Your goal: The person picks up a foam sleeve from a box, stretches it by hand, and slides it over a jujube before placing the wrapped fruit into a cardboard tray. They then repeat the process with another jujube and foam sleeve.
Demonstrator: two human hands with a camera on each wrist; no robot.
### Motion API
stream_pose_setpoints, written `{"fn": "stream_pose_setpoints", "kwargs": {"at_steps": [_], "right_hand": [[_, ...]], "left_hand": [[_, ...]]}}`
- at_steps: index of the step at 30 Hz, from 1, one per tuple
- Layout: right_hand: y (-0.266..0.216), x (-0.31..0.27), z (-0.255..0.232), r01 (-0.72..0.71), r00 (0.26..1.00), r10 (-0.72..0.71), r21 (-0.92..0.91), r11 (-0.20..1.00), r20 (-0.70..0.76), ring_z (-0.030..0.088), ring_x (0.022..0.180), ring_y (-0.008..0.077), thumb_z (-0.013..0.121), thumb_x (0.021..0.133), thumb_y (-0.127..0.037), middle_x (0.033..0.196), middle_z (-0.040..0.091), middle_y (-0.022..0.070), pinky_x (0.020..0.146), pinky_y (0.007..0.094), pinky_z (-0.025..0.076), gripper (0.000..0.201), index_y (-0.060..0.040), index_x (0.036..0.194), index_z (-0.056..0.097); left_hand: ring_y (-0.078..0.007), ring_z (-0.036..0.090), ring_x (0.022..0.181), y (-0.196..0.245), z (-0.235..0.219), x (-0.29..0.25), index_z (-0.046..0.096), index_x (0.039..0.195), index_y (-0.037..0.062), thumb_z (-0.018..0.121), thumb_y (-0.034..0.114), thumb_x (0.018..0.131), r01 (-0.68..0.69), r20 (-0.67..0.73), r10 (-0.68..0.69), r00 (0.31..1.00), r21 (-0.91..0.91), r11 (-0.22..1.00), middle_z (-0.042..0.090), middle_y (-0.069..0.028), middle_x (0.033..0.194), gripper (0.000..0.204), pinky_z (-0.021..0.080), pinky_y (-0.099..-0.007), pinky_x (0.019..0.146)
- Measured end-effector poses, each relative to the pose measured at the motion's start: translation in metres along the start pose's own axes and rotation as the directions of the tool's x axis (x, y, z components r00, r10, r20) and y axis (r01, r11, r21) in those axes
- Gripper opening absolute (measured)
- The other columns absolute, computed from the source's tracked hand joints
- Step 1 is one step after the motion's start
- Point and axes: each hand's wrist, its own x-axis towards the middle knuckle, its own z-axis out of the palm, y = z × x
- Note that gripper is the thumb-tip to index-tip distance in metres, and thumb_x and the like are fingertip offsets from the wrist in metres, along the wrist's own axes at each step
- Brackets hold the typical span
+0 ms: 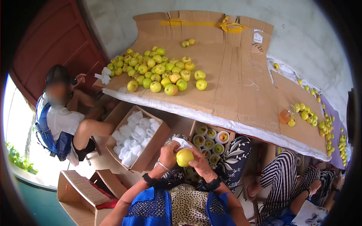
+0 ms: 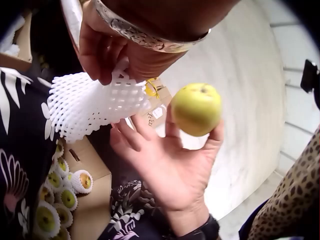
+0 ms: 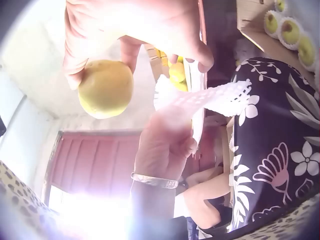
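Note:
A yellow-green apple [image 1: 184, 157] is pinched between the thumb and finger of my right hand [image 1: 201, 164]; the right wrist view shows the apple [image 3: 105, 89] under that hand [image 3: 135, 22]. My left hand [image 1: 168, 155], with a bracelet at its wrist, grips one end of a white foam net sleeve [image 2: 95, 102]. In the left wrist view the sleeve hangs flattened and empty from the left hand [image 2: 115, 55], beside the other fingers of the right hand [image 2: 170, 170]. Apple and sleeve are apart.
Loose apples [image 1: 155, 86] lie on a cardboard-covered table [image 1: 237, 83]. Below it stand a box of foam sleeves [image 1: 151, 156] and a box of sleeved apples [image 1: 194, 130]. Empty cartons [image 1: 75, 196] are at lower left. One person [image 1: 60, 116] sits at left, others at right.

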Motion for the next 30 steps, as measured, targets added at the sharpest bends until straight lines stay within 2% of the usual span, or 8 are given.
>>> {"fn": "stream_pose_setpoints", "kwargs": {"at_steps": [2, 10, 15, 16, 19, 26, 28, 30], "right_hand": [[0.002, 0.002, -0.005, -0.087, 0.996, 0.092, 0.170, 0.982, -0.021, 0.050, 0.106, 0.0151, 0.061, 0.076, -0.009, 0.115, 0.054, 0.0058, 0.095, 0.0302, 0.037, 0.046, -0.0012, 0.120, 0.049], [-0.008, 0.001, -0.006, -0.049, 0.998, 0.050, 0.041, 0.998, -0.040, 0.050, 0.106, 0.0142, 0.064, 0.077, -0.003, 0.114, 0.054, 0.0053, 0.092, 0.0293, 0.041, 0.050, -0.0024, 0.124, 0.045], [-0.016, 0.005, 0.006, 0.105, 0.988, -0.110, -0.051, 0.993, -0.111, 0.049, 0.108, 0.0171, 0.067, 0.073, 0.003, 0.120, 0.047, 0.0088, 0.093, 0.0312, 0.042, 0.075, -0.0026, 0.135, 0.026], [-0.016, 0.007, 0.005, 0.062, 0.991, -0.065, -0.033, 0.998, -0.117, 0.048, 0.109, 0.0183, 0.068, 0.071, 0.004, 0.122, 0.044, 0.0099, 0.093, 0.0315, 0.042, 0.084, -0.0022, 0.138, 0.017], [-0.018, 0.008, 0.002, 0.006, 0.996, -0.029, -0.268, 0.963, -0.082, 0.048, 0.109, 0.0161, 0.073, 0.068, -0.003, 0.118, 0.046, 0.0083, 0.092, 0.0290, 0.041, 0.074, -0.0007, 0.130, 0.032], [0.001, 0.010, -0.004, -0.046, 0.956, -0.162, -0.668, 0.743, -0.246, 0.051, 0.099, 0.0166, 0.077, 0.061, -0.012, 0.111, 0.050, 0.0110, 0.084, 0.0275, 0.042, 0.061, -0.0022, 0.112, 0.044], [-0.003, 0.013, -0.005, -0.059, 0.927, -0.167, -0.571, 0.819, -0.335, 0.052, 0.096, 0.0184, 0.077, 0.062, -0.013, 0.106, 0.051, 0.0107, 0.084, 0.0294, 0.043, 0.060, -0.0020, 0.110, 0.044], [-0.007, 0.016, -0.006, -0.019, 0.878, -0.264, -0.580, 0.814, -0.399, 0.053, 0.092, 0.0224, 0.076, 0.062, -0.014, 0.099, 0.053, 0.0108, 0.082, 0.0327, 0.043, 0.058, -0.0023, 0.108, 0.044]], "left_hand": [[-0.0126, 0.054, 0.057, -0.006, 0.004, -0.001, 0.056, 0.086, 0.0011, 0.067, 0.010, 0.073, 0.077, 0.009, -0.076, 0.997, -0.083, 0.994, 0.057, -0.0083, 0.064, 0.019, 0.045, -0.0269, 0.053], [-0.0184, 0.056, 0.059, -0.001, -0.004, -0.004, 0.057, 0.091, -0.0002, 0.059, 0.010, 0.077, 0.144, 0.186, -0.135, 0.973, -0.037, 0.989, 0.059, -0.0131, 0.068, 0.017, 0.045, -0.0306, 0.057], [-0.0043, 0.044, 0.059, -0.010, -0.009, -0.006, 0.057, 0.089, 0.0008, 0.061, 0.007, 0.078, 0.152, 0.208, -0.142, 0.968, -0.030, 0.988, 0.051, 0.0024, 0.065, 0.013, 0.039, -0.0227, 0.051], [-0.0036, 0.045, 0.064, -0.027, 0.000, -0.009, 0.057, 0.090, 0.0012, 0.060, 0.004, 0.079, 0.168, 0.180, -0.153, 0.972, -0.073, 0.983, 0.052, 0.0035, 0.072, 0.012, 0.040, -0.0206, 0.055], [-0.0049, 0.050, 0.071, -0.031, 0.002, -0.007, 0.055, 0.090, 0.0019, 0.058, 0.002, 0.082, 0.187, 0.091, -0.166, 0.982, -0.333, 0.924, 0.056, 0.0009, 0.079, 0.009, 0.043, -0.0203, 0.063], [-0.0181, 0.058, 0.064, 0.007, 0.001, -0.003, 0.056, 0.085, 0.0021, 0.064, 0.003, 0.073, -0.204, 0.028, 0.202, 0.979, 0.065, 0.977, 0.059, -0.0101, 0.072, 0.015, 0.046, -0.0286, 0.059], [-0.0173, 0.058, 0.064, 0.010, 0.004, -0.003, 0.056, 0.087, 0.0035, 0.065, 0.005, 0.075, -0.269, 0.082, 0.261, 0.962, 0.126, 0.955, 0.058, -0.0083, 0.071, 0.015, 0.046, -0.0285, 0.058], [-0.0188, 0.059, 0.064, 0.021, 0.007, -0.006, 0.056, 0.088, 0.0036, 0.064, 0.010, 0.077, -0.013, 0.187, 0.014, 0.982, -0.006, 1.000, 0.059, -0.0085, 0.071, 0.015, 0.047, -0.0296, 0.060]]}}
